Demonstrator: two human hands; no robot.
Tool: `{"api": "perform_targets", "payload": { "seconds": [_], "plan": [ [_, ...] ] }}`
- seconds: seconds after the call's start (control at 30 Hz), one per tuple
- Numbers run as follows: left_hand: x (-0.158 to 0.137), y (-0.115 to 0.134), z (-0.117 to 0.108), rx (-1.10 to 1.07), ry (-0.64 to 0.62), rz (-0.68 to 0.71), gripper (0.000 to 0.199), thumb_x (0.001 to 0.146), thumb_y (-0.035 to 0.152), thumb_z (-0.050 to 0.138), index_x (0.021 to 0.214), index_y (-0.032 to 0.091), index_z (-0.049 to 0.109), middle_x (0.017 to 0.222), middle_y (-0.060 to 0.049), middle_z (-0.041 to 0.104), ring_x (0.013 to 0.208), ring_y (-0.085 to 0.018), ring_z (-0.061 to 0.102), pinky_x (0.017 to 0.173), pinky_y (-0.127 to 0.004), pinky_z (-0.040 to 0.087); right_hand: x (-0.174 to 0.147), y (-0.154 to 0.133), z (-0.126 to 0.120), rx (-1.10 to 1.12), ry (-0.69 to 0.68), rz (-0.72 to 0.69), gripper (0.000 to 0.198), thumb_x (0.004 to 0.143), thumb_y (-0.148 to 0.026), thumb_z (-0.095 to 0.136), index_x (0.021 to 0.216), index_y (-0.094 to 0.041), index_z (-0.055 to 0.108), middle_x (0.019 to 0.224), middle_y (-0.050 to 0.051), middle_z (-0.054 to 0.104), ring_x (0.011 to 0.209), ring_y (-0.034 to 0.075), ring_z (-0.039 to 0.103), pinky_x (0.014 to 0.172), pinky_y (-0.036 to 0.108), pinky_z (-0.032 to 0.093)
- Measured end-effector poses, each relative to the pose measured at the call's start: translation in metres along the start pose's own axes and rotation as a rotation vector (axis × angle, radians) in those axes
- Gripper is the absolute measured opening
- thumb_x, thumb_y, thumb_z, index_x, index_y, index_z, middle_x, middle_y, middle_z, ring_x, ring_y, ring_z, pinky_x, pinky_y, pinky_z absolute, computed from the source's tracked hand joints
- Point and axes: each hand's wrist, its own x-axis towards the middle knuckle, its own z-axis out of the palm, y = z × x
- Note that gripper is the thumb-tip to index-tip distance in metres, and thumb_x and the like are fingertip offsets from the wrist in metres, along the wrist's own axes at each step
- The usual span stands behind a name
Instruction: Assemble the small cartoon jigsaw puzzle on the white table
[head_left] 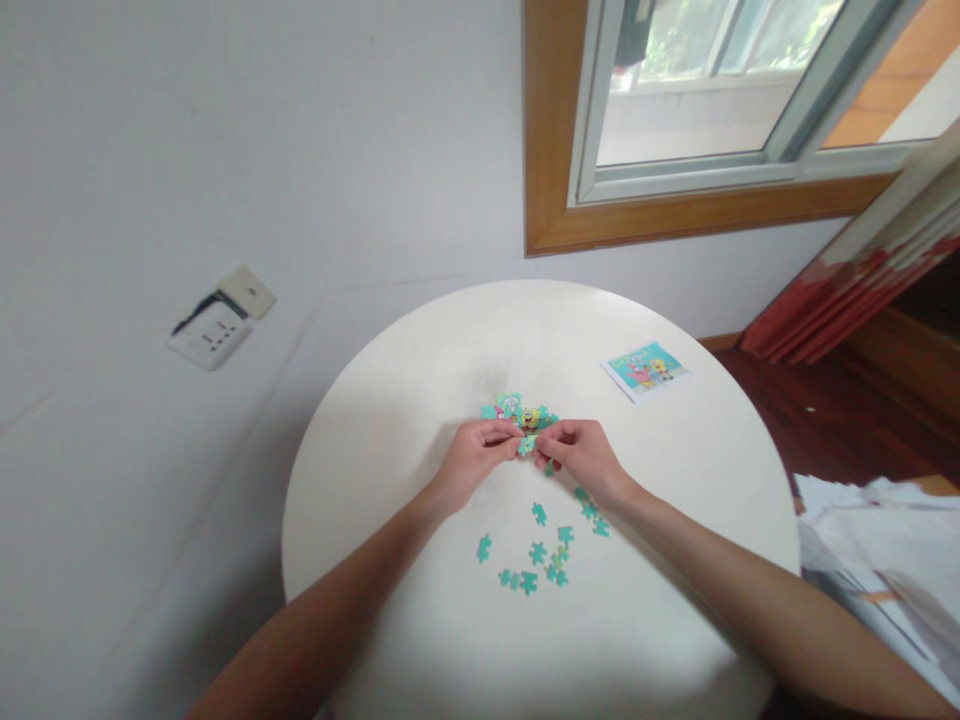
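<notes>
Both hands meet near the middle of a round white table (375,440). Between their fingertips is a small green and yellow jigsaw puzzle piece (527,446). My left hand (480,447) pinches its left side, and my right hand (579,450) grips its right side with thumb and fingers closed. Just beyond the fingers lies a partly joined jigsaw puzzle (510,403) with cartoon figures on a teal ground; its near edge is hidden by the hands. Several loose teal puzzle pieces (538,552) are scattered nearer to me, some beside my right forearm.
A picture card (646,370) with cartoon figures lies at the table's far right. Stacked papers (877,560) stand beyond the right edge. Behind the table are a white wall with a socket (210,335), a wood-framed window (555,225) and a red-and-white curtain (817,300).
</notes>
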Motion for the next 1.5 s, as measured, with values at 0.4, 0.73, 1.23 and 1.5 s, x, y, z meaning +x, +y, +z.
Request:
{"api": "perform_targets", "payload": {
  "seconds": [0.4,0.73,1.23,1.5],
  "plan": [
    [-0.001,-0.002,0.001,0.019,0.002,-0.005,0.027,0.068,0.027,0.084,0.089,0.015,0.073,0.086,-0.005,0.076,0.077,-0.016,0.068,0.072,-0.025,0.052,-0.001,-0.001,0.001,0.009,0.006,0.016,0.018,0.072,-0.032,0.070,0.068,-0.014,0.070,0.060,0.004,0.070,0.052,0.011,0.057,0.053,0.024,0.044],
    [-0.001,-0.004,0.001,0.061,0.062,0.035,0.030,0.068,0.032,0.084,0.089,0.014,0.073,0.088,-0.007,0.076,0.078,-0.017,0.069,0.072,-0.026,0.052,-0.002,-0.001,0.001,-0.003,-0.002,0.013,0.019,0.073,-0.032,0.069,0.070,-0.014,0.071,0.061,0.005,0.071,0.053,0.012,0.058,0.053,0.024,0.044],
    [-0.001,-0.001,0.002,0.047,0.060,0.024,0.028,0.067,0.029,0.085,0.085,0.014,0.070,0.079,-0.003,0.073,0.071,-0.013,0.066,0.068,-0.023,0.050,-0.001,0.003,0.004,-0.014,-0.019,-0.009,0.022,0.074,-0.036,0.071,0.068,-0.014,0.070,0.062,0.005,0.071,0.053,0.012,0.058,0.054,0.025,0.046],
    [0.001,0.002,-0.003,0.073,0.094,0.053,0.030,0.066,0.032,0.085,0.086,0.014,0.071,0.088,-0.005,0.074,0.078,-0.015,0.067,0.073,-0.023,0.050,0.005,-0.009,-0.022,-0.555,-0.033,-0.256,0.017,0.086,-0.027,0.061,0.077,-0.018,0.073,0.072,0.004,0.072,0.064,0.016,0.060,0.062,0.027,0.042]
  ]
}}
